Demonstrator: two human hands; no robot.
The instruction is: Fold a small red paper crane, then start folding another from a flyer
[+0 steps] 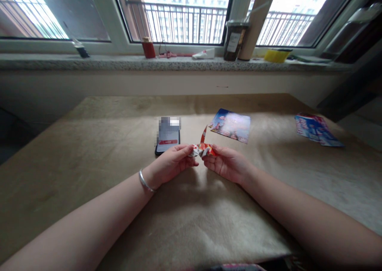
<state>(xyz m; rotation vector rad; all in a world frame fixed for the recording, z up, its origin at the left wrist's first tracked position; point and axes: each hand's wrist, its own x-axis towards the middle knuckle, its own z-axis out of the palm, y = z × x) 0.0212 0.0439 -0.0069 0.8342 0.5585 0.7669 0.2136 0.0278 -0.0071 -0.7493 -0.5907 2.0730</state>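
Observation:
Between my two hands is a small folded paper figure (203, 147), patterned in red, orange and white, much like an origami crane. A thin pointed strip of it stands upright from its middle. My left hand (176, 159) pinches its left side between thumb and fingers, with a silver bangle on that wrist. On the other side, my right hand (227, 162) grips the red part, thumb on top. The figure is held over the table; its underside is partly hidden by my fingers.
A phone (167, 137) lies just beyond my left hand. Behind my right hand is a blue and pink patterned paper sheet (231, 124); more printed papers (316, 129) lie at the table's right. Along the granite windowsill (113, 63) stand a red container (148, 49) and a dark jar (234, 42).

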